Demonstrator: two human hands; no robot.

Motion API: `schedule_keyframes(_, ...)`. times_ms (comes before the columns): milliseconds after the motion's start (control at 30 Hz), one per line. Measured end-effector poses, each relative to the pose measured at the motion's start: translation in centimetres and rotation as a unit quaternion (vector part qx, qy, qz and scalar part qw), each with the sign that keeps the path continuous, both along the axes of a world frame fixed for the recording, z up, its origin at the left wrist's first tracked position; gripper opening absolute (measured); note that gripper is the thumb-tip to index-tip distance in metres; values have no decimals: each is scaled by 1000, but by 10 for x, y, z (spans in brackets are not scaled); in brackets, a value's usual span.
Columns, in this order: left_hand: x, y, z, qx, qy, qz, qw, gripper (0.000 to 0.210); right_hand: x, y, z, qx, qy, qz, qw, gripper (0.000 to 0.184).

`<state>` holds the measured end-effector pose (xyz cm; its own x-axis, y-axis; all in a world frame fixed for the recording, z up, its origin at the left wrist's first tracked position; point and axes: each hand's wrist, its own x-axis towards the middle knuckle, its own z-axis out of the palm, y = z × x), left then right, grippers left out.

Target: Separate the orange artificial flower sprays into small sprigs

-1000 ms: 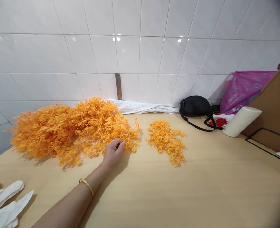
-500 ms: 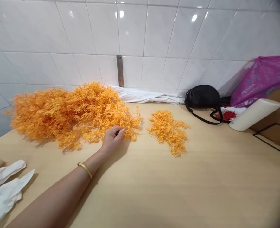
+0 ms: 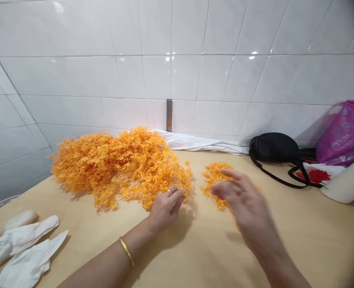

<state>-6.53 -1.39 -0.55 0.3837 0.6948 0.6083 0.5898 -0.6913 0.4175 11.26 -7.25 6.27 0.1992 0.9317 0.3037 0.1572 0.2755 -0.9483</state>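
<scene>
Evidently the left hand point(image 3: 166, 206) is pinching, thumb against fingertips, at the right near edge of the big orange heap point(image 3: 105, 164), seemingly on a few thin strands point(image 3: 186, 184); the fingers hide exactly how much they hold. Such fine, tangled stuff probably suits a fingertip grip, since a full fist would likely drag along its neighbours. The right hand point(image 3: 244, 200), blurred, hangs over the near part of the smaller orange bunch point(image 3: 216, 170), its fingers loosely bent and apart from the thumb; nothing shows in its grasp, and whether it touches the bunch I cannot tell. Heap and bunch lie on the table point(image 3: 207, 248), the heap at left reaching toward the far side, the bunch to its right with a narrow gap between, which presumably keeps the two from snagging. White cloths point(image 3: 29, 260) lie at the near left, apart from the heap, and a folded sheet point(image 3: 198, 142) runs along the foot of the wall point(image 3: 225, 76). At the far right stand a black bag point(image 3: 274, 148), a purple bag point(image 3: 345, 132) and a pale roll point(image 3: 349, 182), perhaps put there to stay beyond the hands' reach.
</scene>
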Motion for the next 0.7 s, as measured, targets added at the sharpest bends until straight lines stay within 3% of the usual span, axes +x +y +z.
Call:
schedule_keyframes(67,2,-2,0,13,36,-30,999,29,-18,35,-11,-62,-17,61,996,57)
schedule_keyframes(133,3,-3,3,40,69,-70,994,29,-30,62,-30,-112,1,95,989,56)
schedule_keyframes(233,0,1,7,74,98,-91,988,35,-32,83,-51,-124,110,69,984,38)
schedule_keyframes(300,-4,6,8,69,105,-56,990,47,-24,88,-51,-110,175,39,978,36)
schedule_keyframes(367,-9,12,5,45,114,5,993,52,-14,91,-41,-80,202,17,976,35)
schedule_keyframes(467,-12,18,-1,10,147,67,987,39,-1,99,-12,-27,180,10,983,28)
schedule_keyframes(567,-12,20,-5,-10,180,84,980,19,5,113,25,11,149,35,988,21)
schedule_keyframes(700,-12,23,-6,-20,193,118,974,16,2,127,82,48,149,28,987,21)
